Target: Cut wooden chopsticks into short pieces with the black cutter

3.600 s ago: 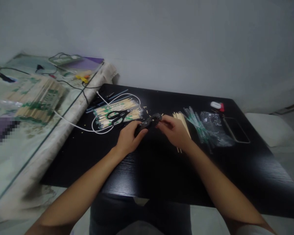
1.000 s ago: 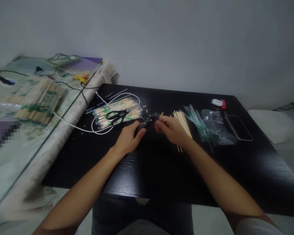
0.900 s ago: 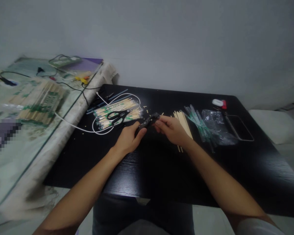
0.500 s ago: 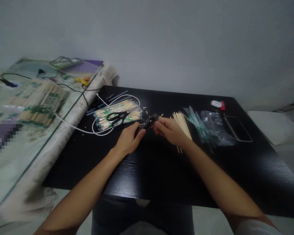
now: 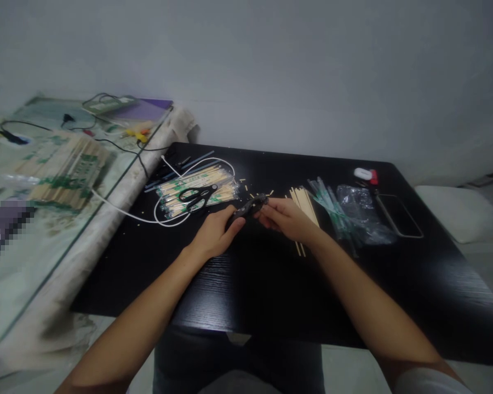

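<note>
My left hand (image 5: 218, 234) is closed round a black plier-like hand tool (image 5: 250, 206), held low over the table's middle. My right hand (image 5: 282, 218) is at the tool's far end, fingers pinched together; what they grip is too small and dark to make out. Just beyond the tool lie short pale stick pieces (image 5: 252, 195). A bunch of bare wooden sticks (image 5: 304, 202) rests behind and beside my right hand. To the left of my left hand, black-handled scissors (image 5: 197, 196) lie on wrapped chopsticks (image 5: 170, 192) in clear and green packaging.
Empty clear wrappers (image 5: 355, 210), a phone (image 5: 399, 216) and a small white case (image 5: 362, 174) lie on the right of the black table (image 5: 263, 295). A white cable (image 5: 125, 212) loops at left. Another bundle of chopsticks (image 5: 66, 172) lies on the glass-topped surface at far left.
Both hands stay almost in place on the tool. The right fingers have shifted very slightly at its end. Nothing else has visibly moved.
</note>
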A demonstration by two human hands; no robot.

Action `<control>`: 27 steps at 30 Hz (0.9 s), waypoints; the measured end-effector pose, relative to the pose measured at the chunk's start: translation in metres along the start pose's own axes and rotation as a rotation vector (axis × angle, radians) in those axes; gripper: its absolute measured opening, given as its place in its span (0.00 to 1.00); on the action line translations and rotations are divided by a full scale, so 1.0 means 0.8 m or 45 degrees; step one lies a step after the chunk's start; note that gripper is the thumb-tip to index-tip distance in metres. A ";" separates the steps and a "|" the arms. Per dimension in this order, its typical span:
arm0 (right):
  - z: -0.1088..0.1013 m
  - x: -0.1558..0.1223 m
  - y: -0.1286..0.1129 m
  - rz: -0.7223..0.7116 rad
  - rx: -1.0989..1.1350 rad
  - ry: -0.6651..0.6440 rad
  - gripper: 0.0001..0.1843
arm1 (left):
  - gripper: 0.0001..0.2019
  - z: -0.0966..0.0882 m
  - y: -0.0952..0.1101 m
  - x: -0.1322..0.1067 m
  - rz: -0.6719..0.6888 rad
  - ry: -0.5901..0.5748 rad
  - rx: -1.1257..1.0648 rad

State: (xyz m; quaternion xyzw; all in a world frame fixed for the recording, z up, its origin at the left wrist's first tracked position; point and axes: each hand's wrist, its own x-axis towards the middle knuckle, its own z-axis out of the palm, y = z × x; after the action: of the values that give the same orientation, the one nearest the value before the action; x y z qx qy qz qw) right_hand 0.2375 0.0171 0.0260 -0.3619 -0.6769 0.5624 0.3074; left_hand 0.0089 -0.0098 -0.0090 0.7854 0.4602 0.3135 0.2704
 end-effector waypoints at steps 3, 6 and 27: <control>0.005 0.001 0.001 0.013 0.018 -0.012 0.19 | 0.21 -0.001 0.002 0.000 -0.051 -0.030 0.015; 0.010 0.003 0.003 0.015 -0.011 0.027 0.18 | 0.22 0.000 0.004 0.000 -0.078 -0.014 0.025; 0.032 -0.001 0.024 -0.122 -1.230 0.357 0.12 | 0.29 0.009 0.008 0.007 -0.493 -0.123 0.779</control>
State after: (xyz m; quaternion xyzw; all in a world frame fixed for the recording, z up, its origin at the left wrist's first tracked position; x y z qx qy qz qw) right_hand 0.2198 0.0048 0.0027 -0.5034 -0.8279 0.1161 0.2184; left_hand 0.0197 -0.0086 -0.0083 0.7421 0.6595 0.0669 0.0988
